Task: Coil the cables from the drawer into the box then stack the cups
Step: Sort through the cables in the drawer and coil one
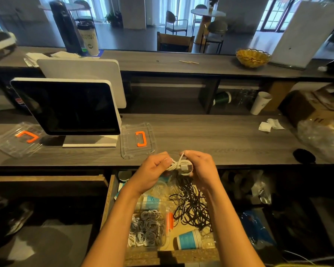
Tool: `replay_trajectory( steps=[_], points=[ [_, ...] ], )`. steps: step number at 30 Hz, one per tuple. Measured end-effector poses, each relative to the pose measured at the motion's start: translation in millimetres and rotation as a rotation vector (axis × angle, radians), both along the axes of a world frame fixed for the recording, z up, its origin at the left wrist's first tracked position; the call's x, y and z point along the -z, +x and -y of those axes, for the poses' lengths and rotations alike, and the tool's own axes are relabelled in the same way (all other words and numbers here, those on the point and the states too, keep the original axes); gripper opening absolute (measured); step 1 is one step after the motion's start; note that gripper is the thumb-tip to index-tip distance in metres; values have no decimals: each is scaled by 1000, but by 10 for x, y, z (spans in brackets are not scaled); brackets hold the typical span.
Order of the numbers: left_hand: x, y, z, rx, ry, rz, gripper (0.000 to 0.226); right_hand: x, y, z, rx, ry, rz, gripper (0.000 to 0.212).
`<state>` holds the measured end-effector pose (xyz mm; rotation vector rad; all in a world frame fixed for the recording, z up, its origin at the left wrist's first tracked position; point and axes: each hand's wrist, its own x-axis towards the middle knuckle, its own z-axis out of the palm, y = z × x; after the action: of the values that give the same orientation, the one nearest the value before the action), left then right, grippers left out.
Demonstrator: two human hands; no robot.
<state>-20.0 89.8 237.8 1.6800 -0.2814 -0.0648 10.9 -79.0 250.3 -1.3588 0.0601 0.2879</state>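
Over the open drawer (112, 191), my left hand (152, 170) and my right hand (201, 168) both grip a coiled white cable (181, 165); the right fingers pinch its loose end above the bundle. Below them in the drawer lies a tangle of black cables (193, 205). A clear plastic box (148, 228) at the drawer's front left holds several coiled grey and white cables. Blue-and-white paper cups (188, 239) lie on their side at the front, with another (150, 202) partly hidden under my left forearm. Clear plastic cups (162, 187) lie further in.
Two clear lids with orange handles (138, 139) (17, 138) lie on the dark counter either side of a screen on a stand (66, 106). Crumpled tissues (270, 125) and plastic wrap (320, 137) lie at the right. A white cup (259, 103) stands on the shelf.
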Motion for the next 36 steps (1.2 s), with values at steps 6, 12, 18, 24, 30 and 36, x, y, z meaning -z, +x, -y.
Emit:
replay_trajectory(
  steps=[6, 12, 18, 24, 30, 36],
  points=[
    [-43, -39, 217, -243, -641, -199, 24, 143, -73, -118, -91, -40, -22, 31],
    [77, 57, 271, -676, -273, -212, 35, 298, -186, -185, -305, -671, 463, 31],
    [204, 88, 91, -629, 411, 24, 39, 29, -161, -89, -485, -1044, 658, 30],
    [112, 51, -54, -233, 539, 112, 33, 9, -91, 47, -84, -998, 707, 18],
    [18, 17, -80, -102, 424, 129, 33, -30, -110, 32, -65, -375, 304, 4],
    [-33, -34, -51, -100, 355, 69, 35, 4, -97, -46, 23, -293, 253, 11]
  ],
)
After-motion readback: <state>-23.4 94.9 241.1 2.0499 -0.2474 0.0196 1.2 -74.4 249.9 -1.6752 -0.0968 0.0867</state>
